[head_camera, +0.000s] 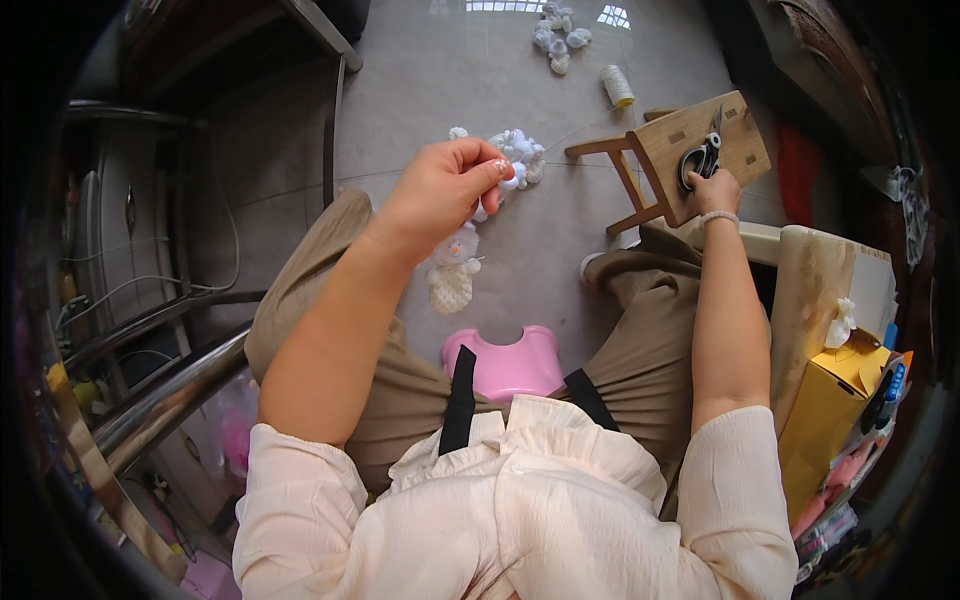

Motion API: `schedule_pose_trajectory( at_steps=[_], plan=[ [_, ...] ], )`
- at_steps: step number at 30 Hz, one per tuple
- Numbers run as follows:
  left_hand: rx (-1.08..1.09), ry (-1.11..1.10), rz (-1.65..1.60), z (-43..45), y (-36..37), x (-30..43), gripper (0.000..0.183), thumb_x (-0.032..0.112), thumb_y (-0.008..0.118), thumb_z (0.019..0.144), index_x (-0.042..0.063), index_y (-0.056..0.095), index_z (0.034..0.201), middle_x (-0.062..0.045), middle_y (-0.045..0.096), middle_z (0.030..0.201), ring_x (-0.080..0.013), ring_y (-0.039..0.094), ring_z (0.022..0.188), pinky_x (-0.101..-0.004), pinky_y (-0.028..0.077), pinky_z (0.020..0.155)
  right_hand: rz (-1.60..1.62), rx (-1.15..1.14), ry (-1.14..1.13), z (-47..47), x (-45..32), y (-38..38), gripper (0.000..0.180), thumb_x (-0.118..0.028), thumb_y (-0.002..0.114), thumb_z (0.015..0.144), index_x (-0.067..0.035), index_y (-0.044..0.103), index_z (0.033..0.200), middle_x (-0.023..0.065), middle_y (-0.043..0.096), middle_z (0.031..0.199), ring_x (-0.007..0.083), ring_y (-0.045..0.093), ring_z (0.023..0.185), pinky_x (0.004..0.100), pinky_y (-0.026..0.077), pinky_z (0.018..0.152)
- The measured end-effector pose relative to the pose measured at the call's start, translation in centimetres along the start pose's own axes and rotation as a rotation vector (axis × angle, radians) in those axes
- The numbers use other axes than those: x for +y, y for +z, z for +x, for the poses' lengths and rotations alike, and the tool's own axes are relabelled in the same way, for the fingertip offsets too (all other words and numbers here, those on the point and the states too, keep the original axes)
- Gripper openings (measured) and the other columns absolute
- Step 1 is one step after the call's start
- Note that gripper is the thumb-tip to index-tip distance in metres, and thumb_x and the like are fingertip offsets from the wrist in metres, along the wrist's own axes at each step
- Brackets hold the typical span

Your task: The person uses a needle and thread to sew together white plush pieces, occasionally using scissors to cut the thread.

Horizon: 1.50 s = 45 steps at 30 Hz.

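Note:
My left hand (461,180) is raised over the floor, thumb and fingertips pinched on a thin white thread (556,139). The thread runs right to a spool of white yarn (616,85) lying on the floor. Beneath that hand, partly hidden by it, is a cluster of white fluffy knitted dolls (525,154). Closer to me is a white knitted doll (452,274) with an orange nose; I cannot tell whether it hangs or lies. My right hand (716,193), a bead bracelet at its wrist, grips the handles of black-and-grey scissors (705,154) over a wooden stool (675,139).
More white dolls (559,37) lie farther off on the grey tiled floor. Between my legs is a pink plastic stool (504,364). A yellow box (825,420) stands at right beside a cream cabinet (814,277). A metal-tube frame (180,390) borders my left side.

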<state>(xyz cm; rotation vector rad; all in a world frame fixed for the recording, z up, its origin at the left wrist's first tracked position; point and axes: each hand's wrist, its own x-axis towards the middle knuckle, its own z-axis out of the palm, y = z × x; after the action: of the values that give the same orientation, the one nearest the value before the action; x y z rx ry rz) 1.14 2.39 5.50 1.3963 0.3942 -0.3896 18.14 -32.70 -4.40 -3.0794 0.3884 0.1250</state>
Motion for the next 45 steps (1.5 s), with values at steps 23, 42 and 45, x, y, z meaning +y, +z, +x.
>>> schedule_pose_trajectory(
  at_steps=[23, 42, 45],
  plan=[
    [0.404, 0.302, 0.292, -0.4, -4.2, 2.2, 0.017, 0.014, 0.055, 0.087, -0.001, 0.061, 0.084, 0.001, 0.054, 0.06, -0.0046, 0.044, 0.053, -0.0225, 0.035, 0.048, 1.58, -1.987, -0.067, -20.6, -10.8, -4.7, 0.058, -0.054, 0.053, 0.085, 0.001, 0.055, 0.103, 0.0125, 0.06, 0.098, 0.0271, 0.062, 0.092, 0.0361, 0.05, 0.08],
    [-0.021, 0.387, -0.05, -1.2, -3.3, 2.1, 0.018, 0.018, 0.048, 0.095, 0.004, 0.054, 0.086, -0.005, 0.06, 0.084, -0.0063, 0.047, 0.058, -0.0194, 0.037, 0.054, 1.424, -1.433, -0.585, -18.0, -12.8, -7.1, 0.081, -0.076, 0.053, 0.069, -0.001, 0.052, 0.099, 0.0065, 0.055, 0.08, 0.012, 0.053, 0.064, 0.0227, 0.04, 0.061],
    [-0.001, 0.417, -0.031, -1.4, -2.7, 2.1, 0.017, 0.017, 0.049, 0.095, 0.003, 0.054, 0.086, -0.002, 0.055, 0.075, -0.0071, 0.045, 0.06, -0.0188, 0.036, 0.057, 1.417, -1.421, -0.558, -17.9, -12.7, -7.4, 0.08, -0.076, 0.053, 0.069, -0.001, 0.051, 0.098, 0.0055, 0.053, 0.079, 0.0116, 0.052, 0.065, 0.0229, 0.041, 0.06]
  ],
)
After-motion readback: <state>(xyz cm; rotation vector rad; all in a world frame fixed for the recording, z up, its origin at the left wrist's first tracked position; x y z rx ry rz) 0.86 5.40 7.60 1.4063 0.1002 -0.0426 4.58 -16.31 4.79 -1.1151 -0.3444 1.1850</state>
